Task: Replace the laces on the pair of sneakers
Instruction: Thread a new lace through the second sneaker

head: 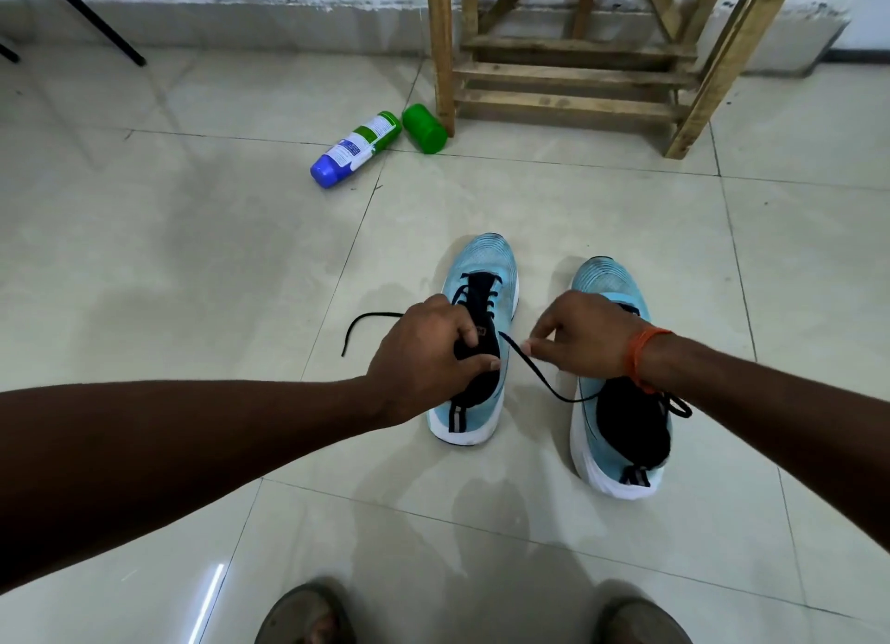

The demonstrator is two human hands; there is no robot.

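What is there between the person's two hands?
Head view: a black lace runs from the sneaker the left hand grips to the pinching right hand.

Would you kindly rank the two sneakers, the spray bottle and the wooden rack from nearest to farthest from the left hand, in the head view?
1. Left sneaker: its tongue is gripped by the left hand.
2. Right sneaker: beside it, under the right hand, which pinches the black lace.
3. Spray bottle: lying ahead, to the left.
4. Wooden rack: by the wall, ahead right.
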